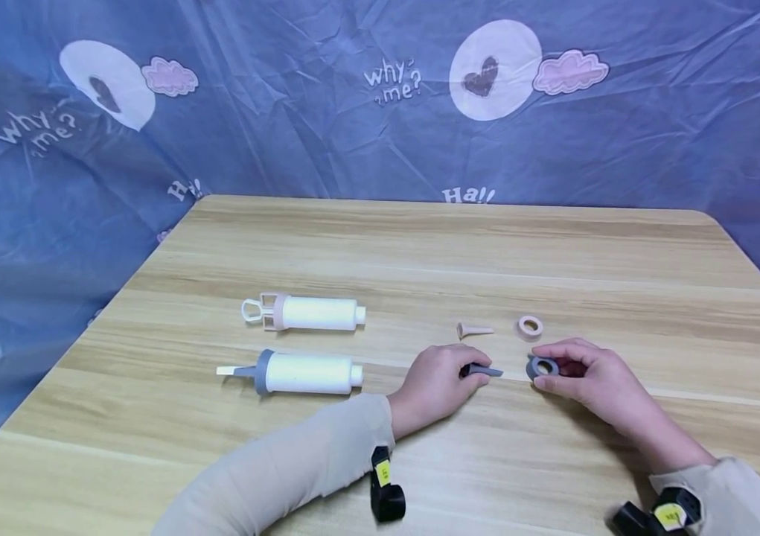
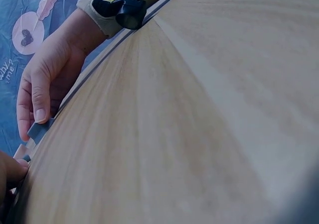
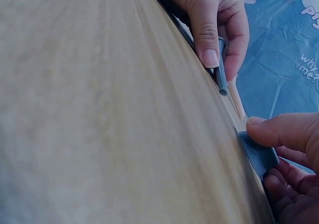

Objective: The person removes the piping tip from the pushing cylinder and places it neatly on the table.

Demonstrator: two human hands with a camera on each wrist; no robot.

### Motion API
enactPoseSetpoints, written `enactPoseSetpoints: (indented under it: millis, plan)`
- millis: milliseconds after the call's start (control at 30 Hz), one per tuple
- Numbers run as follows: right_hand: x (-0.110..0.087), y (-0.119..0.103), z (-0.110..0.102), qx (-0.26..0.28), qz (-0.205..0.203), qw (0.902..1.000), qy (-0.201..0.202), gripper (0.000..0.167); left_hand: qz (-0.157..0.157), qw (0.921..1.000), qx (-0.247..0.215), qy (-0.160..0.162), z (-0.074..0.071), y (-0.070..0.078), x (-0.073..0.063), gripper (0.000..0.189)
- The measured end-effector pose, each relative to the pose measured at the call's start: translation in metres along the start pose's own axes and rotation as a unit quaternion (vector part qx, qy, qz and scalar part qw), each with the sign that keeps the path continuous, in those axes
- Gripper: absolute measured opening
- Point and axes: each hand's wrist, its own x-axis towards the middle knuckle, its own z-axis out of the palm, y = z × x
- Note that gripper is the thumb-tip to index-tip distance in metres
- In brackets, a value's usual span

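My left hand (image 1: 438, 387) pinches a grey-blue cone-shaped nozzle (image 1: 485, 370) low over the table, its narrow tip pointing right. In the right wrist view the nozzle (image 3: 223, 84) shows between that hand's thumb and fingers. To its right, my right hand (image 1: 597, 380) grips a grey-blue ring (image 1: 543, 367) between thumb and fingers, its hole facing up. The ring (image 3: 260, 153) appears side-on in the right wrist view, at the table surface. Just beyond the hands lie a pink nozzle (image 1: 475, 330) and a pink ring (image 1: 530, 327).
Left of the hands, two white syringe-like barrels lie on their sides: one with a pink collar and loop handle (image 1: 319, 313), a nearer one with a grey-blue collar (image 1: 309, 374). The wooden table (image 1: 420, 246) ends at a blue printed cloth (image 1: 326, 112).
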Motion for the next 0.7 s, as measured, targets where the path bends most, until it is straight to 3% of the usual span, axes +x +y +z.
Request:
enactPoseSetpoints:
  millis: [500,700]
  plan:
    - [-0.0014,-0.0002,-0.0008,0.006,0.018,0.9998,-0.008,0.044,0.002,0.9999,-0.011,-0.001,0.0009,-0.0011,0.0000,0.016]
    - [-0.0007,-0.0036,-0.0036,0.008,0.022,0.9995,-0.024,0.053,-0.036,0.9975,-0.060,-0.008,-0.0076,0.0047,0.0036,0.026]
